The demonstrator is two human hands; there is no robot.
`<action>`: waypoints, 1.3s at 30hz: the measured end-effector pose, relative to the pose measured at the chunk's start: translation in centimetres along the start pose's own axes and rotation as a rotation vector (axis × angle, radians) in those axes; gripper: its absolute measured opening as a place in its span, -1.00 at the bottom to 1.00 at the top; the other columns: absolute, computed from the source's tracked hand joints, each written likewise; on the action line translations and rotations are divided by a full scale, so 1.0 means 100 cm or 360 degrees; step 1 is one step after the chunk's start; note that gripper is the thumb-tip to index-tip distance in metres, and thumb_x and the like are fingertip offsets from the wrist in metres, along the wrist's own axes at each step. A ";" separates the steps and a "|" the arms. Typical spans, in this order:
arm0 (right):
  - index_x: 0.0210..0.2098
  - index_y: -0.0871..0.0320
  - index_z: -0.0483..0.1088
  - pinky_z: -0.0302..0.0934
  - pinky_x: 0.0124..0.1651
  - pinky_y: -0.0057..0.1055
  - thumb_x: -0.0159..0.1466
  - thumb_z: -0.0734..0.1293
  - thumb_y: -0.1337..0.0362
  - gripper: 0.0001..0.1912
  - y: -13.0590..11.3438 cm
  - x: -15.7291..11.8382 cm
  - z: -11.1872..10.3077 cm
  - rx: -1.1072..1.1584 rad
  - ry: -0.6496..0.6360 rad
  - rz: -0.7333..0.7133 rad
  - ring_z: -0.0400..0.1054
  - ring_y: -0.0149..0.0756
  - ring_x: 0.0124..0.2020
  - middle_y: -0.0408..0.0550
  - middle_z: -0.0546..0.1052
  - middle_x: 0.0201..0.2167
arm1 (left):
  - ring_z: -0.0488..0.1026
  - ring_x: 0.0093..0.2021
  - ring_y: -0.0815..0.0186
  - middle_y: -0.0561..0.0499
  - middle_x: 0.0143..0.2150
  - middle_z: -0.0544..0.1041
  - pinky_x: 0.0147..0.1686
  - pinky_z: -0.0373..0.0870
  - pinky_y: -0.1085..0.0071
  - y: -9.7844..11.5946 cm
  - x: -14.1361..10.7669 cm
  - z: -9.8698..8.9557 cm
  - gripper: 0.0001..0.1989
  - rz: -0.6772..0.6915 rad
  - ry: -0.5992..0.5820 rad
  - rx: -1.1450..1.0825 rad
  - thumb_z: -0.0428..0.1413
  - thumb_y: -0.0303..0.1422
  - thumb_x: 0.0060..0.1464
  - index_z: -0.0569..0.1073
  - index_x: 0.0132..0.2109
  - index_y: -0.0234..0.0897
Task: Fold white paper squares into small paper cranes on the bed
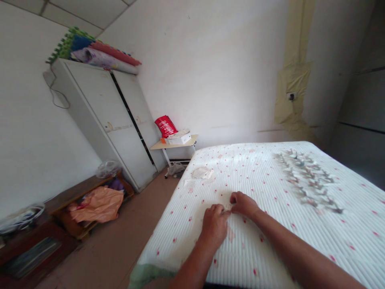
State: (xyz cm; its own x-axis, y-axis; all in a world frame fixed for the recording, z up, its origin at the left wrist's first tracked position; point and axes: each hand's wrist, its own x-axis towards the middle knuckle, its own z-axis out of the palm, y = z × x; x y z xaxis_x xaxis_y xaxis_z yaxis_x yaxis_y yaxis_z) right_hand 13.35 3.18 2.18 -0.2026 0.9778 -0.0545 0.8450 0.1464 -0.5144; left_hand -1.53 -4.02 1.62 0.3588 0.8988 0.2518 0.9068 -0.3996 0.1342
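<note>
two hands curled closed on a white bed cover

head view: the left hand (214, 226) and right hand (243, 204) lie near the middle of the red-dotted, ribbed bed cover (255, 168), their fingertips (224, 211) meeting; whatever they grip is hidden, perhaps only a pinch of cover. the bottom edge cuts off both forearms. a grey-brown pattern (306, 180) on the cover is too blurred to make out. past the bed's far corner stands a small table (174, 146) with a red bag (166, 126); left of the bed are a white metal wardrobe (102, 116) and a wooden shelf (75, 193) holding crumpled orange plastic (98, 204).
</note>
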 end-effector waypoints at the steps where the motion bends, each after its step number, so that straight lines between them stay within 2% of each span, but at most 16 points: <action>1: -0.41 0.14 0.36 0.08 -0.37 -0.51 -0.12 0.33 0.36 -0.78 0.000 0.000 0.000 -0.0002 -0.0001 0.0000 0.32 -0.35 -0.34 -0.11 0.42 -0.35 | 0.25 -0.15 0.27 0.00 -0.21 0.37 -0.19 0.21 0.35 0.000 0.000 0.000 -0.71 0.0000 0.0002 -0.0009 -0.07 -0.49 0.04 0.44 -0.15 -0.14; 5: -0.42 0.14 0.36 0.07 -0.38 -0.51 -0.12 0.32 0.36 -0.79 0.000 0.000 -0.001 -0.0011 0.0001 0.0001 0.32 -0.34 -0.34 -0.12 0.42 -0.35 | 0.27 -0.15 0.27 0.00 -0.23 0.38 -0.17 0.22 0.36 -0.004 -0.002 0.000 -0.74 0.0001 0.0041 -0.0111 -0.03 -0.51 -0.03 0.46 -0.22 -0.17; 8: -0.43 0.14 0.36 0.06 -0.39 -0.51 -0.11 0.32 0.37 -0.80 0.000 0.000 -0.002 -0.0015 -0.0001 0.0000 0.32 -0.34 -0.35 -0.12 0.42 -0.36 | 0.29 -0.17 0.32 0.03 -0.25 0.40 -0.16 0.23 0.40 -0.009 0.000 0.001 -0.76 -0.0091 0.0125 -0.0279 -0.01 -0.54 -0.09 0.47 -0.29 -0.20; 12: -0.43 0.14 0.36 0.06 -0.40 -0.51 -0.12 0.33 0.37 -0.80 0.000 0.000 -0.003 -0.0014 -0.0012 -0.0004 0.32 -0.34 -0.35 -0.13 0.42 -0.37 | 0.34 -0.24 0.41 0.10 -0.28 0.42 -0.16 0.22 0.46 -0.012 0.010 0.003 -0.86 -0.0361 0.0187 -0.0480 0.03 -0.49 -0.11 0.46 -0.40 -0.22; 14: -0.43 0.14 0.36 0.06 -0.40 -0.52 -0.12 0.34 0.37 -0.80 0.000 0.001 -0.003 -0.0012 -0.0014 -0.0003 0.32 -0.34 -0.35 -0.12 0.43 -0.37 | 0.32 -0.15 0.36 0.10 -0.24 0.42 -0.09 0.17 0.41 -0.010 0.016 0.003 -0.91 -0.0573 0.0227 -0.0402 0.07 -0.41 -0.11 0.45 -0.39 -0.20; 17: -0.43 0.14 0.36 0.07 -0.39 -0.52 -0.11 0.34 0.36 -0.80 0.000 0.001 -0.002 -0.0009 -0.0016 -0.0009 0.32 -0.35 -0.35 -0.12 0.43 -0.36 | 0.25 -0.05 0.29 0.11 -0.16 0.40 -0.07 0.12 0.34 -0.004 0.022 0.001 -0.91 -0.0700 0.0129 -0.0297 0.10 -0.29 -0.13 0.43 -0.39 -0.15; 22: -0.43 0.14 0.36 0.07 -0.39 -0.51 -0.12 0.35 0.36 -0.79 0.000 0.001 -0.002 -0.0003 -0.0008 -0.0016 0.32 -0.36 -0.36 -0.12 0.42 -0.37 | 0.22 -0.03 0.24 0.10 -0.13 0.36 -0.08 0.09 0.28 0.002 0.026 -0.001 -0.84 -0.0729 0.0026 -0.0201 0.11 -0.21 -0.16 0.40 -0.37 -0.14; 27: -0.43 0.14 0.37 0.06 -0.40 -0.51 -0.11 0.33 0.38 -0.80 0.000 0.001 -0.001 0.0009 0.0005 -0.0023 0.31 -0.36 -0.36 -0.11 0.42 -0.37 | 0.22 -0.03 0.24 0.09 -0.12 0.35 -0.10 0.09 0.32 0.000 0.027 -0.001 -0.85 -0.0753 -0.0034 -0.0193 0.11 -0.24 -0.17 0.40 -0.37 -0.14; 39: -0.44 0.18 0.39 0.07 -0.39 -0.54 -0.16 0.31 0.46 -0.76 0.011 0.010 0.001 0.0097 -0.0058 -0.0066 0.32 -0.35 -0.34 -0.09 0.47 -0.37 | 0.22 -0.02 0.26 0.12 -0.10 0.36 -0.08 0.09 0.32 -0.004 0.028 0.005 -0.90 -0.0773 0.0009 -0.0208 0.11 -0.32 -0.16 0.41 -0.38 -0.12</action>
State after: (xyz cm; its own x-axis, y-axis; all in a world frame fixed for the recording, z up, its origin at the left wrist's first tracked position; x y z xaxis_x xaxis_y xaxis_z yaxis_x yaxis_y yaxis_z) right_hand 14.00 4.35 1.48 -0.2556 0.9648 -0.0625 0.8038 0.1761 -0.5682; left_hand -0.75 -1.25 1.79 -0.0991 0.9858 0.1356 0.9334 0.0448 0.3561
